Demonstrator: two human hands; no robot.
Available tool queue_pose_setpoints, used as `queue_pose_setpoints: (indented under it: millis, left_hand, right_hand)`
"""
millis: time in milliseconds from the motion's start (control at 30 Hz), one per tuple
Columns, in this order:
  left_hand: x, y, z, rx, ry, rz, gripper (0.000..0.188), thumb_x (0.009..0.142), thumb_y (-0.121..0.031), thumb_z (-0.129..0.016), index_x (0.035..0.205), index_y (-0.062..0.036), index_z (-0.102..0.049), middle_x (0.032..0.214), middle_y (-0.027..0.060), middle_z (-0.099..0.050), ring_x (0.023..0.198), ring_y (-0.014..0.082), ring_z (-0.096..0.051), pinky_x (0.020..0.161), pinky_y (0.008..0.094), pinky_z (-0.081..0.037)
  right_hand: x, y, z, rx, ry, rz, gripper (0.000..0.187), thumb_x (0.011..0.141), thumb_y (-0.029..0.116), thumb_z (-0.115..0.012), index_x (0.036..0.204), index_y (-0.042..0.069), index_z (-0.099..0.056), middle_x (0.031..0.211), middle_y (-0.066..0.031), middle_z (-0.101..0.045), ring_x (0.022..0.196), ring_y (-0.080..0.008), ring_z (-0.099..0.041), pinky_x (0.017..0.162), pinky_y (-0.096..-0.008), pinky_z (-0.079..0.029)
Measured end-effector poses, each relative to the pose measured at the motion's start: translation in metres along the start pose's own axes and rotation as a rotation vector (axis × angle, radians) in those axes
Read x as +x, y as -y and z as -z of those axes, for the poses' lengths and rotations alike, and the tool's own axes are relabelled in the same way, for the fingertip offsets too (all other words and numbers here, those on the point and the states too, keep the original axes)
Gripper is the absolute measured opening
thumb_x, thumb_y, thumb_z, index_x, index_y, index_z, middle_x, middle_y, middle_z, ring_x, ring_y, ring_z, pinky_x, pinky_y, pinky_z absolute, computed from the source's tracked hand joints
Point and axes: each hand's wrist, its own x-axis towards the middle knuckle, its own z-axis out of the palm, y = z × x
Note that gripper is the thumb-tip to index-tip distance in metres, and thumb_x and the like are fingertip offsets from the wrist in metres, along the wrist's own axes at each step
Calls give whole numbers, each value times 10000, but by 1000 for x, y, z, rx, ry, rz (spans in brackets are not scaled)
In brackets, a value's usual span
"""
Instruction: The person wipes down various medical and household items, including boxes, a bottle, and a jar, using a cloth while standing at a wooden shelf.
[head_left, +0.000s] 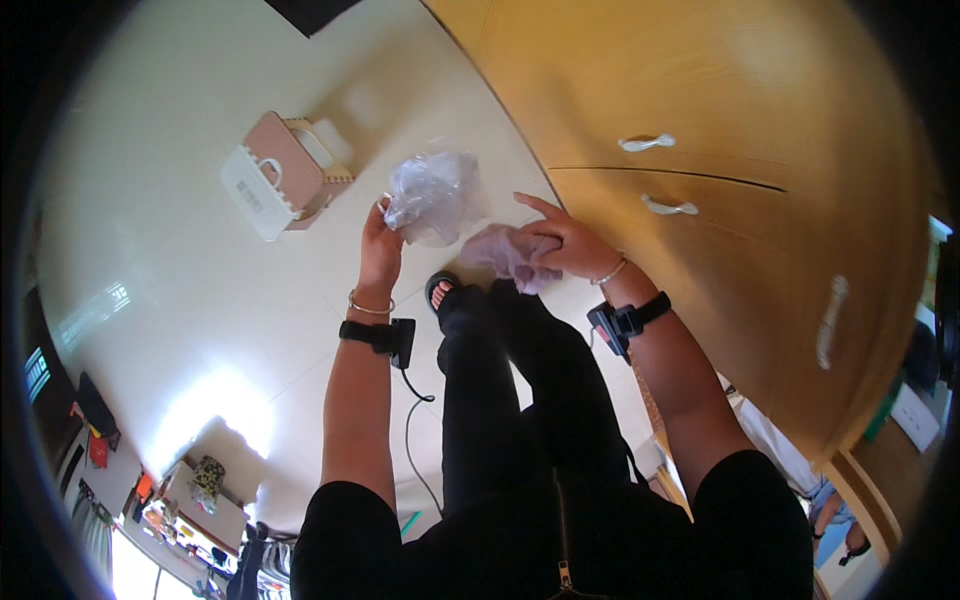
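Observation:
My left hand (381,248) is closed on the edge of a crumpled clear plastic bag (436,196), which puffs out to the hand's right. In my right hand (572,246) is a thin, crumpled pinkish-purple piece (505,254). It looks like a plastic bag, but I cannot be sure. The right index finger points outward while the other fingers curl round this piece. The two crumpled things hang close together above the floor, just beyond my feet. Whether they touch is hard to tell.
A pink and white folding stool (285,172) stands on the pale tiled floor (300,310) at the left. Along the right runs a yellow wooden cabinet (720,110) with white handles (668,206). A cluttered table (200,500) is at the lower left. A cable (409,440) hangs beside my left arm.

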Motion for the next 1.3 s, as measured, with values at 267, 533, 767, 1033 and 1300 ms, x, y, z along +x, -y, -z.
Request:
queue_pose_setpoints:
  millis: [267, 533, 767, 1033, 1300]
  left_hand:
    - [-105, -208, -110, 89, 177, -151, 398, 876, -11, -502, 1261, -50, -409, 953, 19, -592, 808, 84, -547, 651, 210, -429]
    - [-175, -307, -189, 326, 502, -248, 246, 871, -8, -532, 1112, -18, -581, 1019, 32, -631, 934, 119, -574, 818, 257, -455]
    - [-216, -321, -243, 358, 770, -225, 387, 849, 56, -514, 1226, -29, -512, 1110, 43, -584, 1020, 131, -537, 872, 274, -429]
    - [-246, -361, -309, 347, 1050, -135, 601, 787, 34, -630, 1335, -6, -387, 1244, 53, -504, 1111, 142, -474, 942, 299, -388]
    - [-248, -341, -365, 605, 974, -191, 376, 857, -49, -597, 1220, 1, -518, 1091, 25, -595, 985, 107, -529, 865, 274, -438]
  right_hand:
    - [-79, 222, -12, 156, 75, 118, 536, 721, 6, -608, 1250, 56, -545, 1462, -113, -303, 1294, -251, -364, 1034, -351, -322]
    - [-180, 335, 0, -2, -61, 269, 595, 731, -31, -550, 1314, 54, -464, 1392, -120, -411, 1277, -219, -385, 1042, -331, -308]
    - [-259, 345, 1, 220, -233, 176, 520, 793, 12, -566, 1303, 28, -467, 1298, -66, -497, 1164, -152, -453, 996, -309, -357]
    - [-319, 346, 23, 79, -348, 276, 472, 808, 29, -579, 1273, 16, -498, 1218, -47, -544, 1086, -134, -494, 947, -289, -395]
    - [-341, 340, 47, 183, -388, 241, 486, 765, 5, -580, 1247, 17, -526, 1153, -43, -567, 1044, -121, -502, 913, -264, -402]
